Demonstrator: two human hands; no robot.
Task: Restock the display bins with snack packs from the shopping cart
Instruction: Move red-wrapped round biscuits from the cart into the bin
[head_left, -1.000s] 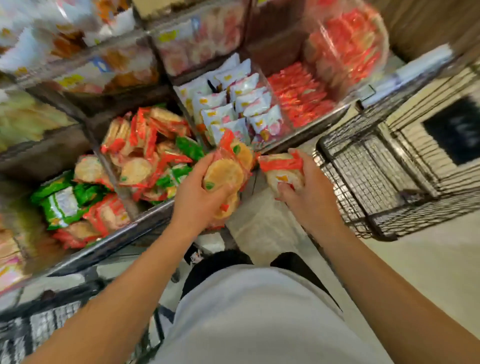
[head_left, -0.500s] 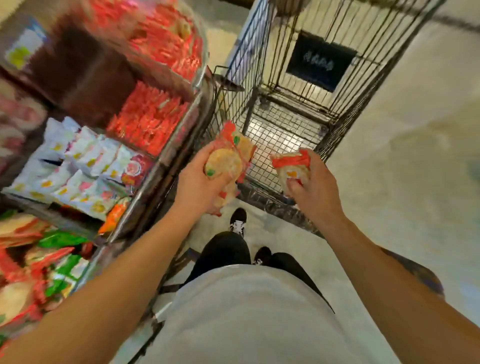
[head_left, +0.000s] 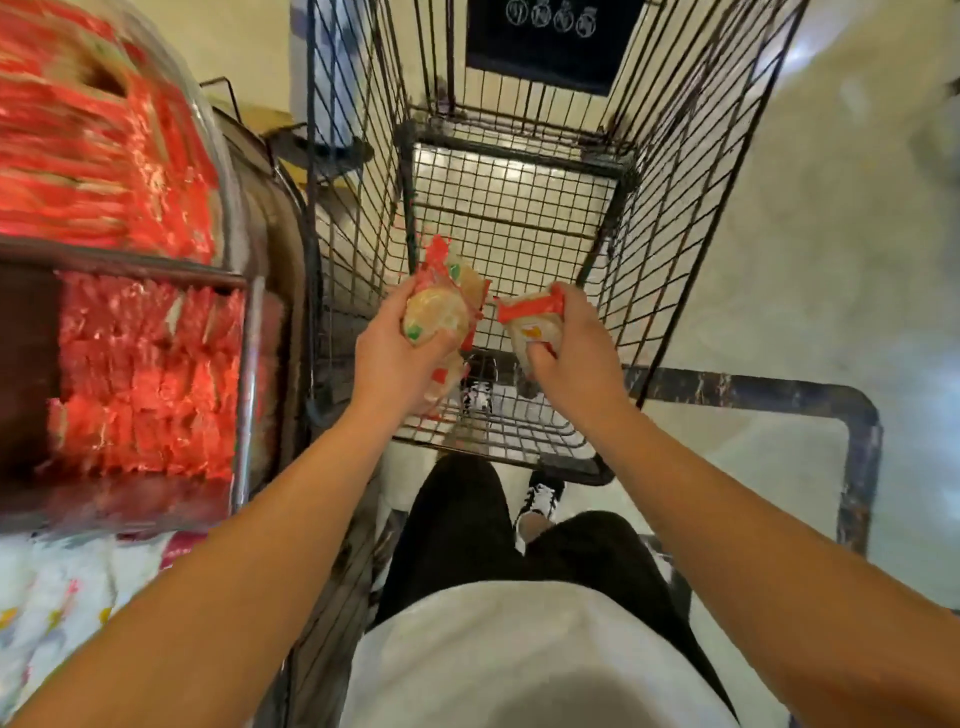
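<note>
Pale shop floor, black wire shopping cart (head_left: 519, 218) w/ bare base. Left hand (head_left: 395, 358) grips several red-trimmed cracker packs (head_left: 441, 312); right hand (head_left: 571, 353) pinches one red-topped pack (head_left: 535, 322). Overstuffed left grip could drop one thru cart.

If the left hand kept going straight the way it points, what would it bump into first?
Probably the wire floor of the shopping cart. The left hand, gripping snack packs, points forward over the basket, though depth is hard to judge.
</note>
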